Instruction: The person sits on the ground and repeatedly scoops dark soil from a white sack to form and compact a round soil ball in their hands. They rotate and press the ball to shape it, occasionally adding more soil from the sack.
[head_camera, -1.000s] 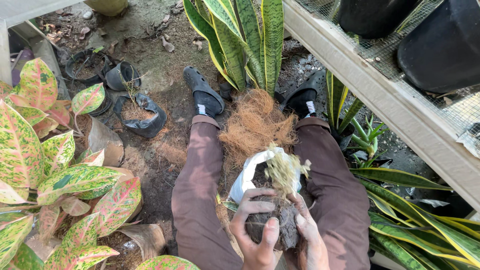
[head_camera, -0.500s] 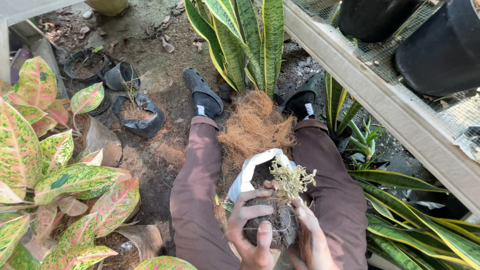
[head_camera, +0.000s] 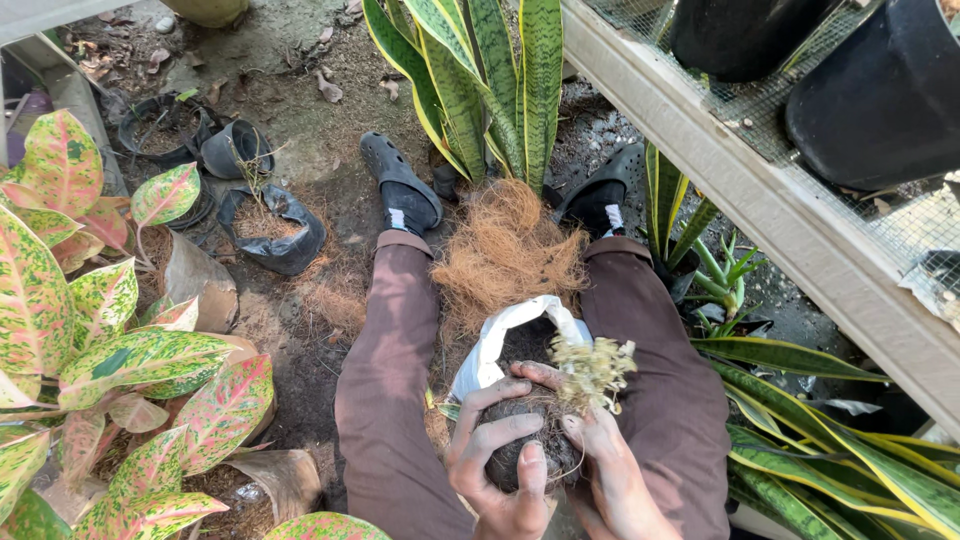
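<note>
I sit on the ground with my legs in brown trousers spread. Both hands cup a dark ball of soil and roots (head_camera: 535, 440) between my knees. My left hand (head_camera: 500, 465) wraps its near side, thumb on top. My right hand (head_camera: 610, 470) presses the right side, next to a tuft of pale dried roots (head_camera: 592, 368) sticking out of the ball. Just beyond lies a white bag (head_camera: 500, 340) holding dark soil, and past it a heap of brown coconut fibre (head_camera: 508, 252).
A tall snake plant (head_camera: 485, 85) rises between my black clogs. Pink-and-green leafed plants (head_camera: 90, 360) fill the left. Black nursery bags and pots (head_camera: 262, 225) sit on the dirt upper left. A concrete ledge (head_camera: 760, 200) with wire mesh and black pots runs along the right.
The ball has turned in my hands, so the pale root tuft shifted from the top to the right side. My fingers have closed more tightly around the ball.
</note>
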